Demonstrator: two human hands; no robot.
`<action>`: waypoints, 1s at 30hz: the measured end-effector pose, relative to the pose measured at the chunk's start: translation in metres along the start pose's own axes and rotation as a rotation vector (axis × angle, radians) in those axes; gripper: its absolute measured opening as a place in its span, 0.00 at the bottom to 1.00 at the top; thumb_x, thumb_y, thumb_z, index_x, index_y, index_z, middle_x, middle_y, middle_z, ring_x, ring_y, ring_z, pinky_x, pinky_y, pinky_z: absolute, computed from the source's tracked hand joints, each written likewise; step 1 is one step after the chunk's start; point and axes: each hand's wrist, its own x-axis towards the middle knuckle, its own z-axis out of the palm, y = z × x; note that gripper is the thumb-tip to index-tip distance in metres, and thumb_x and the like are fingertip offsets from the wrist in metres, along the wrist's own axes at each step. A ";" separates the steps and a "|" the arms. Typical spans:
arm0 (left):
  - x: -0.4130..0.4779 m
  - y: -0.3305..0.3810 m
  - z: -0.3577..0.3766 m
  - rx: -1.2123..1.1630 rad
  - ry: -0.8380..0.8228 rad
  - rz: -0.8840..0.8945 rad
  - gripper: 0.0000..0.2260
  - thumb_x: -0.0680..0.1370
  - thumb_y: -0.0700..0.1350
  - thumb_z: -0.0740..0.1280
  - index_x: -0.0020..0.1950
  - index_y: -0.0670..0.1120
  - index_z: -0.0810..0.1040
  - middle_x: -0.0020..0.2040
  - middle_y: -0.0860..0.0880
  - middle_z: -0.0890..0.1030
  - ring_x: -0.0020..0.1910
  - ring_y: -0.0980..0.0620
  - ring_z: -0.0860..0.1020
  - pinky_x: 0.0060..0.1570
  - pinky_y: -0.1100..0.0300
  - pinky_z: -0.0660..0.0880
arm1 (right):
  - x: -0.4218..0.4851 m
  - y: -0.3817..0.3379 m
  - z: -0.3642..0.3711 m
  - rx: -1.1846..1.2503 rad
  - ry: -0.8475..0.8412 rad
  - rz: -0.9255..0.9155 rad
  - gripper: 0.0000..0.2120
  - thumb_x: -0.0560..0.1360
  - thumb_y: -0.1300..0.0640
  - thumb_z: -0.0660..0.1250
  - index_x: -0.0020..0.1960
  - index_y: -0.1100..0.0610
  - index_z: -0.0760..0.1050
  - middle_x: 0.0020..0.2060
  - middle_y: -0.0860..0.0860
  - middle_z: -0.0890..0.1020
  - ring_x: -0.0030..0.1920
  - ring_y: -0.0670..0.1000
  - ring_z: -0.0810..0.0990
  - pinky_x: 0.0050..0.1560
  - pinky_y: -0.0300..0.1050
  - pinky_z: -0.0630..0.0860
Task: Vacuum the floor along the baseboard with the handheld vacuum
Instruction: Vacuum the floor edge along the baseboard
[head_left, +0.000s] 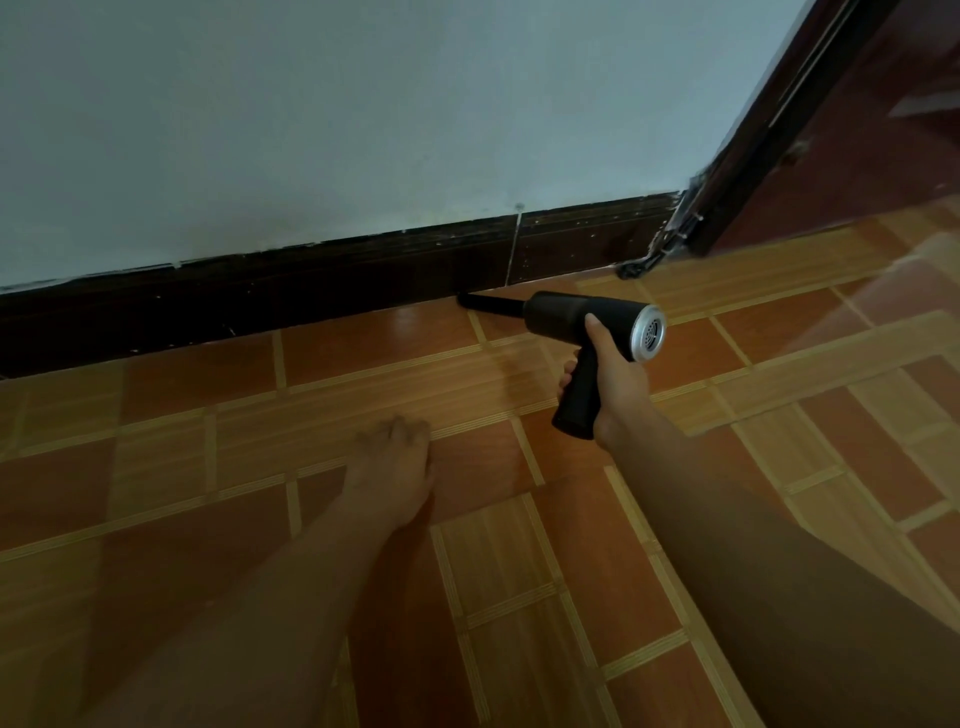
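Glossy floor (363, 364) of orange-brown tiles meets a dark baseboard (311, 283) under a pale wall (363, 114); right hand (615, 389), fingers wrapped round the grip, holds the handheld vacuum (587, 317), nozzle at the baseboard's foot; left hand (389, 467) rests flat, fingers blurred; door (857, 130) at right.

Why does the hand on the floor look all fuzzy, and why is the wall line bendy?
In the head view, the left hand is smeared by motion blur, while the right hand gripping the handheld vacuum looks sharper; the wide-angle lens bows the baseboard and tilts the door frame; the dim light leaves the forearms dark, and pale glare shines on the floor tiles near the nozzle.
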 end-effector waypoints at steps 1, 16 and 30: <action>0.002 0.004 0.001 0.007 0.012 0.020 0.25 0.80 0.52 0.54 0.75 0.46 0.54 0.74 0.42 0.59 0.73 0.43 0.57 0.69 0.47 0.57 | 0.002 -0.002 -0.002 0.005 0.016 0.006 0.16 0.72 0.51 0.71 0.50 0.62 0.74 0.30 0.53 0.76 0.27 0.49 0.75 0.32 0.43 0.75; 0.013 0.035 0.005 0.030 0.010 -0.013 0.26 0.81 0.53 0.53 0.75 0.42 0.54 0.73 0.39 0.62 0.72 0.42 0.60 0.71 0.51 0.56 | 0.028 -0.026 -0.037 0.129 0.242 -0.053 0.13 0.72 0.50 0.71 0.47 0.58 0.73 0.33 0.53 0.77 0.30 0.49 0.76 0.33 0.42 0.75; 0.010 0.036 0.002 0.016 -0.015 -0.011 0.29 0.80 0.56 0.54 0.76 0.41 0.51 0.75 0.37 0.56 0.74 0.41 0.55 0.73 0.50 0.52 | 0.042 -0.037 -0.037 0.122 0.360 -0.081 0.27 0.70 0.43 0.71 0.61 0.57 0.71 0.49 0.54 0.80 0.44 0.51 0.79 0.54 0.49 0.77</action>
